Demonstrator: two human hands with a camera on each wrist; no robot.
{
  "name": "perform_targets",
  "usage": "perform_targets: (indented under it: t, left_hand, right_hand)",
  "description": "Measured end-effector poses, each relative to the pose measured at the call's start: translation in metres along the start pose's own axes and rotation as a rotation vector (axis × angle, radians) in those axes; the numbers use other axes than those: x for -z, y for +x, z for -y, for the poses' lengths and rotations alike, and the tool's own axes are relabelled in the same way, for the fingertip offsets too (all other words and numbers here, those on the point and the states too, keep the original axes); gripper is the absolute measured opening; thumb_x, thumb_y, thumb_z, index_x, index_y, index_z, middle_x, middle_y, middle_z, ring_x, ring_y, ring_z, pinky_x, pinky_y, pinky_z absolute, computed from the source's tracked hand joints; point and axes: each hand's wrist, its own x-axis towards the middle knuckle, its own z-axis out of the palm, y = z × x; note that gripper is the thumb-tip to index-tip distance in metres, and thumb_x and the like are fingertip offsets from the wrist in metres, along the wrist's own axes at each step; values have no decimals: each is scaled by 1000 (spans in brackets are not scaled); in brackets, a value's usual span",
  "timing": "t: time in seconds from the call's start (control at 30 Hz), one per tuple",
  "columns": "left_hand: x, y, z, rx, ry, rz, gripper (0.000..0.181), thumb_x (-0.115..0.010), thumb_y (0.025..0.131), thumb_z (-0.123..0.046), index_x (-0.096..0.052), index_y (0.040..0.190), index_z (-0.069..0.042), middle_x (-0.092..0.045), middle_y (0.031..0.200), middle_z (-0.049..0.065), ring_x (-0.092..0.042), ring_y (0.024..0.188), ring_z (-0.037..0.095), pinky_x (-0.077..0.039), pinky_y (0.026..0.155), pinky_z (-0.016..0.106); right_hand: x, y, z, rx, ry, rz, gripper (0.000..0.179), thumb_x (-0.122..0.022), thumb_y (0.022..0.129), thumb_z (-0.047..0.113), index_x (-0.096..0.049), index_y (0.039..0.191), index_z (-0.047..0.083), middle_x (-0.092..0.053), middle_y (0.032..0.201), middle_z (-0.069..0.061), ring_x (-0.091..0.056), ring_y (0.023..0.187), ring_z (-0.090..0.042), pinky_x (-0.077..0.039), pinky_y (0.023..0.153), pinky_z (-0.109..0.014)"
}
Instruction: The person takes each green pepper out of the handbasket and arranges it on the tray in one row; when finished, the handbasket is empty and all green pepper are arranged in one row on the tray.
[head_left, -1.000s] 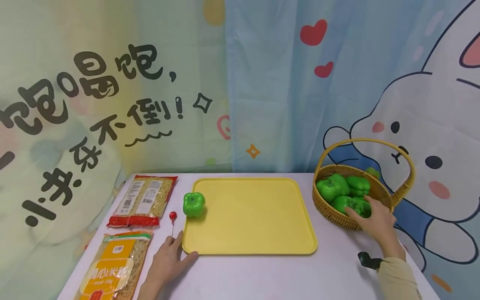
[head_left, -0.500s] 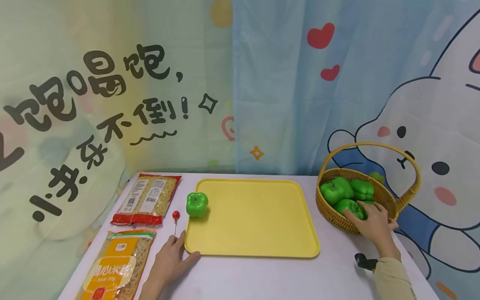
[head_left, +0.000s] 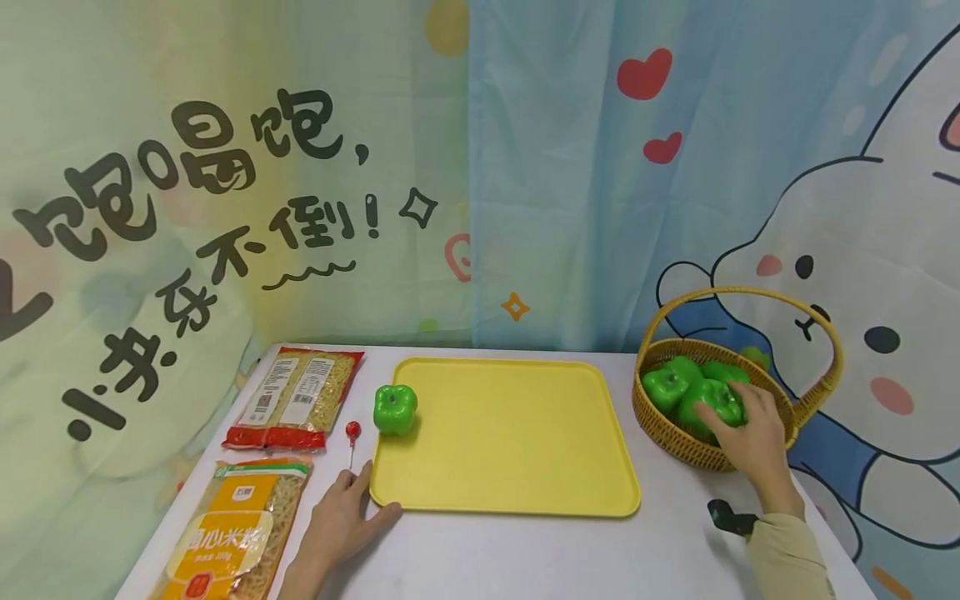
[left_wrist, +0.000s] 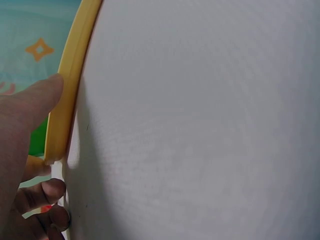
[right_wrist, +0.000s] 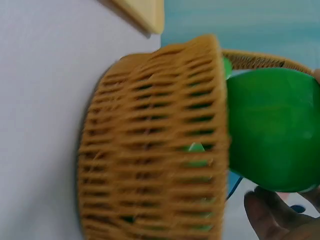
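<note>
My right hand (head_left: 759, 442) grips a green bell pepper (head_left: 711, 407) at the right side of the wicker basket (head_left: 678, 443). In the right wrist view this pepper (right_wrist: 272, 127) stands out above the woven rim, fingers and thumb about it. Other green bell peppers (head_left: 666, 387) lie behind it in the basket. My left hand (head_left: 339, 518) holds the near left corner of the yellow tray (head_left: 510, 437), thumb on the front edge and index finger along the left side. One more bell pepper (head_left: 395, 410) sits at the tray's left edge.
Left of the tray lie a red-topped lollipop (head_left: 352, 431), a red-edged food packet (head_left: 297, 402) and an orange noodle packet (head_left: 232, 529). The basket's tall handle (head_left: 738, 291) arches over its opening. A printed curtain (head_left: 540, 183) hangs behind the white table (head_left: 555, 558).
My right hand has closed on a pepper in the basket and raised it a little above the others. My left hand stays at the tray corner. The head view has shifted slightly.
</note>
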Motion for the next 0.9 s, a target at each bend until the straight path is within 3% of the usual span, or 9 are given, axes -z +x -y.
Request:
perform_targets:
  t: [0.23, 0.43, 0.7, 0.9]
  left_hand:
    - [1, -1, 0, 6, -1, 0, 94, -73, 79, -65, -50, 147, -4, -56, 104, 10, -49, 82, 20, -51, 75, 44]
    - [2, -1, -1, 12, -9, 3, 92, -74, 80, -64, -50, 147, -5, -56, 105, 11, -50, 84, 20, -52, 77, 45]
    - [0, -1, -1, 27, -15, 25, 95, -73, 79, -66, -49, 148, -6, -57, 108, 12, -51, 85, 21, -53, 80, 47]
    - [0, -1, 1, 13, -10, 3, 94, -73, 79, -66, -49, 148, -6, -57, 108, 11, -52, 86, 21, -53, 79, 47]
  right_hand:
    - [-6, 2, 27, 49, 64, -52, 73, -69, 94, 37, -42, 146, -5, -35, 144, -33, -39, 128, -54, -34, 101, -73]
    - [-22, 5, 43, 121, 104, -31, 71, -72, 92, 34, -45, 144, -7, -38, 142, -34, -40, 128, -55, -34, 101, -73]
    - [-52, 4, 68, 175, 138, 49, 67, -72, 92, 32, -47, 142, -5, -39, 142, -31, -43, 127, -51, -38, 100, -68]
    - [-84, 3, 84, 151, 128, 201, 71, -68, 94, 41, -44, 147, 0, -36, 147, -27, -43, 130, -50, -40, 101, -67]
